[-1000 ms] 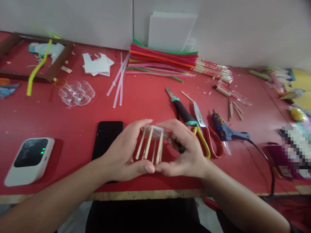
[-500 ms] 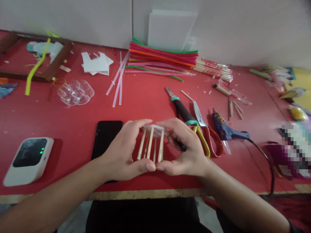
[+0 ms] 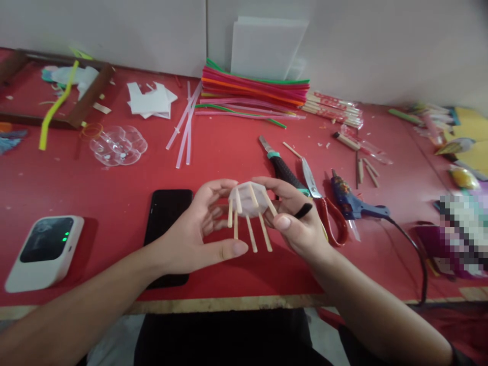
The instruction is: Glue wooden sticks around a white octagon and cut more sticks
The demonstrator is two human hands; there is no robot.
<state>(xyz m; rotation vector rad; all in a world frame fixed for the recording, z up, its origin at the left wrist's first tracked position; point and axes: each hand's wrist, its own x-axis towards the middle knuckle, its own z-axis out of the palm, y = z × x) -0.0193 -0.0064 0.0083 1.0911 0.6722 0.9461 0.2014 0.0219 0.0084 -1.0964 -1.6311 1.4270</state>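
Note:
Above the red table, I hold a small stick craft piece point(image 3: 247, 199) between both hands. It has a whitish, many-sided flat base, with several short wooden sticks standing out from its rim towards me. My left hand point(image 3: 198, 229) curves round its left side, fingertips at the base's far edge and thumb near the stick ends. On the other side, my right hand point(image 3: 301, 218) grips the base with its fingers, the thumb near a stick. A black pen-like thing point(image 3: 304, 210) also sticks out of my right hand; most of it is hidden.
Left of centre lies a black phone point(image 3: 170, 203), with a white device point(image 3: 46, 254) beyond it. To the right are a black-handled knife point(image 3: 284, 170), scissors point(image 3: 331, 221) and a corded glue gun point(image 3: 354, 203). Coloured pipe cleaners point(image 3: 255, 91) lie at the back.
The craft piece has tilted, so its base now faces me more and its sticks point towards me. My thumbs have moved apart, and the black thing has turned in my right hand.

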